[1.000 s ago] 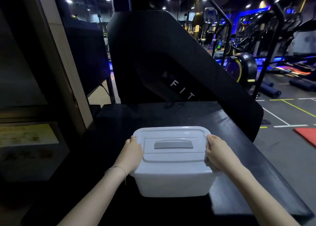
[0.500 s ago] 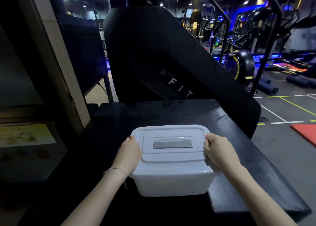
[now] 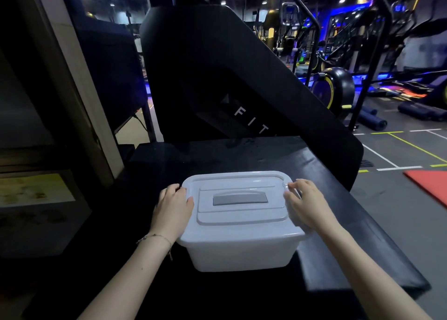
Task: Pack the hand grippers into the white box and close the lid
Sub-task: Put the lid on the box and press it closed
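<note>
A: Entry — white box (image 3: 242, 247) sits at lower centre of the frame on the dark surface (image 3: 338, 198), lid (image 3: 239, 198) on top, grey handle (image 3: 240, 198) lying flat. Long axis runs left to right across the frame.

B: Hand grippers?

A: None visible; presumably inside, cannot confirm through the lid.

B: Hands?

A: Left hand (image 3: 173, 211) rests on the lid's left short edge, fingers bent over the rim, thumb on top. Right hand (image 3: 308, 204) is at the right short edge, fingers spread and nearly straight, laid on the lid's corner — not clenched round anything.

B: So the box lies between them.

A: Yes, each hand at one end of the long axis, equally near. Judgement: lid looks seated, though whether the edges have latched I cannot tell. Any remaining move is a downward press at both ends.
</note>
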Tool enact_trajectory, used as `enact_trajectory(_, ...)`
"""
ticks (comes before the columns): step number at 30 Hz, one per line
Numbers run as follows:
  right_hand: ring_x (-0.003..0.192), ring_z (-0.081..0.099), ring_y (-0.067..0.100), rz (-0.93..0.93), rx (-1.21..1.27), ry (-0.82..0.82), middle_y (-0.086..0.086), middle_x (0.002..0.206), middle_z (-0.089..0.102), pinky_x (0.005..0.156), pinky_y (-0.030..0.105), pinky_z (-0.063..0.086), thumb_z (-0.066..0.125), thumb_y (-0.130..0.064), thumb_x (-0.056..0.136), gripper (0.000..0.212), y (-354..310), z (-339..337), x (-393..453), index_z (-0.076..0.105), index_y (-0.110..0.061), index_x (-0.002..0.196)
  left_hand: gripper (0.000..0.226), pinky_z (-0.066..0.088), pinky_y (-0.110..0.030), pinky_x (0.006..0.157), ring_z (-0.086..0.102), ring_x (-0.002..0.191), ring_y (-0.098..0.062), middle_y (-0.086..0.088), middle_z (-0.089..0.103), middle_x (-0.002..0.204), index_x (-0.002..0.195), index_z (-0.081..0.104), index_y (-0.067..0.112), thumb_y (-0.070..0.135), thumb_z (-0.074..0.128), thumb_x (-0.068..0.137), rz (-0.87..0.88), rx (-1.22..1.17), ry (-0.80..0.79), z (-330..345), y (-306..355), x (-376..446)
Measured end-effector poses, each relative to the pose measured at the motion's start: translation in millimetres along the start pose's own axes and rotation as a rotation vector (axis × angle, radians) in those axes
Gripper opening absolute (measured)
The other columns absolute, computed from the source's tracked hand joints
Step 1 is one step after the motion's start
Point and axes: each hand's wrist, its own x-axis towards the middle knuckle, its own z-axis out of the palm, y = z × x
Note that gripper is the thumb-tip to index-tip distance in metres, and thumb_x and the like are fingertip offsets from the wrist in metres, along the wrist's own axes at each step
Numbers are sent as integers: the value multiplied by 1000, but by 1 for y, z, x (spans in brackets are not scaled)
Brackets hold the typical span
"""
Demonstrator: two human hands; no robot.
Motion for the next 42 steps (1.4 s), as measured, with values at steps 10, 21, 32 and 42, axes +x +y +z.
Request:
enact_trajectory(10, 86, 64, 25, 416, 336, -97, 11, 101, 66, 68, 28, 45, 63, -41, 77, 59, 4, -1, -2, 55, -1, 119, 64, 39, -34, 100, 49, 126, -26, -12, 47, 142, 142, 32, 4, 33, 57, 91, -368, -778, -138, 6, -11, 1)
enact_trajectory(21, 89, 55, 30, 174, 109, 72, 9, 92, 62, 66, 33, 38, 54, -36, 83, 30, -2, 4, -9, 58, -9, 93, 24, 35, -31, 57, 53, 74, -25, -11, 59, 87, 80, 48, 7, 26, 47, 94, -174, -367, -18, 1, -3, -4)
enact_trajectory(32, 76, 43, 34, 89, -156, 91, 23, 92, 60, 63, 37, 34, 42, -26, 91, 25, -8, 8, -7, 45, -4, 81, 24, 36, -35, 67, 57, 95, -43, -25, 62, 104, 101, 48, 0, 20, 36, 98, -50, -12, 46, 4, 3, -3)
enact_trajectory(42, 120, 47, 32, -2, -209, 35, 14, 134, 52, 90, 40, 39, 39, -39, 95, 44, -11, 5, -11, 47, -8, 126, 52, 30, -42, 108, 28, 139, -30, -8, 26, 154, 146, 27, 14, 36, 33, 99, -30, -68, -34, -1, 3, -6)
